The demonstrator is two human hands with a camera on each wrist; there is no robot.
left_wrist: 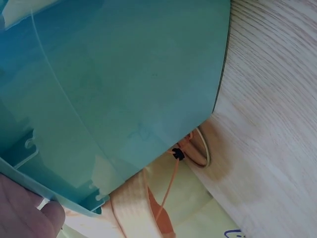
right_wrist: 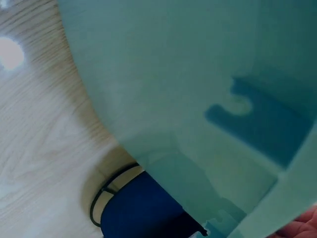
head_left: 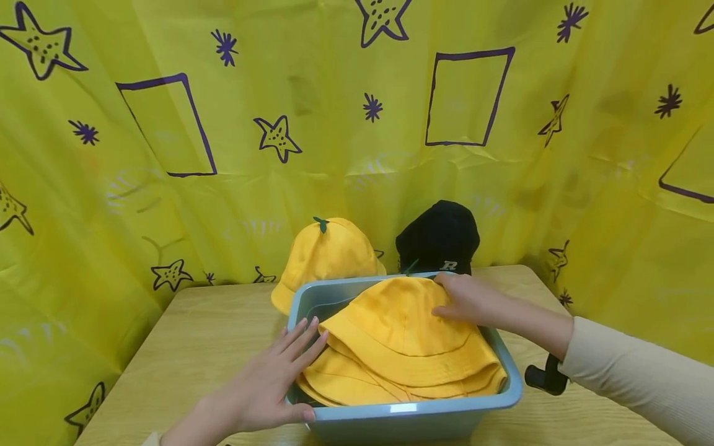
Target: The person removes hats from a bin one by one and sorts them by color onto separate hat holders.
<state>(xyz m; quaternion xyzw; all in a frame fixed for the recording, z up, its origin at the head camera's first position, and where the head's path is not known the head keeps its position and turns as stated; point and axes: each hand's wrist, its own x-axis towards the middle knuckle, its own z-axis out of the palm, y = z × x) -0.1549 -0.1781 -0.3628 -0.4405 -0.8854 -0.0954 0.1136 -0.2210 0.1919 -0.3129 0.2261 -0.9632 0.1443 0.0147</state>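
Observation:
A blue-grey plastic bin holds a stack of yellow bucket hats, the top hat tilted with its brim toward me. My right hand is at the back right of that hat, thumb on the crown and fingers at its far side, pinching the cloth; the fingertips are partly hidden. At the bin's left side, my left hand has spread, straight fingers over the rim, and its thumb lies at the near left corner. Only a little of the left hand and the right hand appears in the wrist views.
Behind the bin stand a yellow hat with a green sprout on top and a black cap. All are on a wooden table. A yellow curtain with dark drawings hangs behind. The yellow hat's cord dangles near the bin.

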